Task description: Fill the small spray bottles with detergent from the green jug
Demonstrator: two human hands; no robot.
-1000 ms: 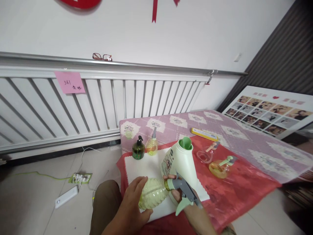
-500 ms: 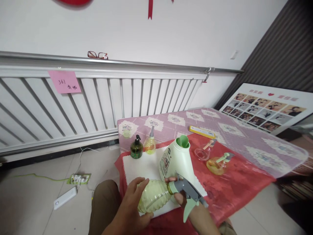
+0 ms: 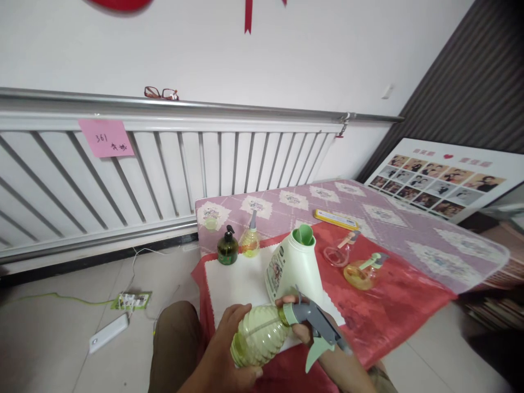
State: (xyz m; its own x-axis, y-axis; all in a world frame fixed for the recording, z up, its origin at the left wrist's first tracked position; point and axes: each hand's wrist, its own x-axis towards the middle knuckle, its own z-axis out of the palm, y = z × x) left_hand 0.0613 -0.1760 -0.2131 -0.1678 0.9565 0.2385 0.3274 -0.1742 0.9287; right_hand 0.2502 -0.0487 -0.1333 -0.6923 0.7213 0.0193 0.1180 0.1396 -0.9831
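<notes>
A ribbed, see-through yellow-green spray bottle (image 3: 264, 332) lies tilted on its side between my hands, low over the front of the table. My left hand (image 3: 229, 349) wraps round its base. At the neck, my right hand (image 3: 301, 327) grips below the grey and green trigger head (image 3: 313, 314), whose nozzle points right. Just behind stands a large pale-green jug (image 3: 301, 262) with a green piece in its open mouth. A dark green pump bottle (image 3: 227, 248) and a small yellow spray bottle (image 3: 251, 240) stand to the left of the jug.
A white cloth (image 3: 229, 281) lies over a red cloth (image 3: 393, 311) on the purple patterned tablecloth (image 3: 388, 215). At right lie pink (image 3: 338, 254) and yellow (image 3: 362, 273) spray bottles. A yellow-edged box (image 3: 336, 219) sits behind. The white radiator (image 3: 164, 169) runs along the wall.
The spray bottle has turned a little in my hands, and my left hand has shifted its hold at the base. The view has moved slightly.
</notes>
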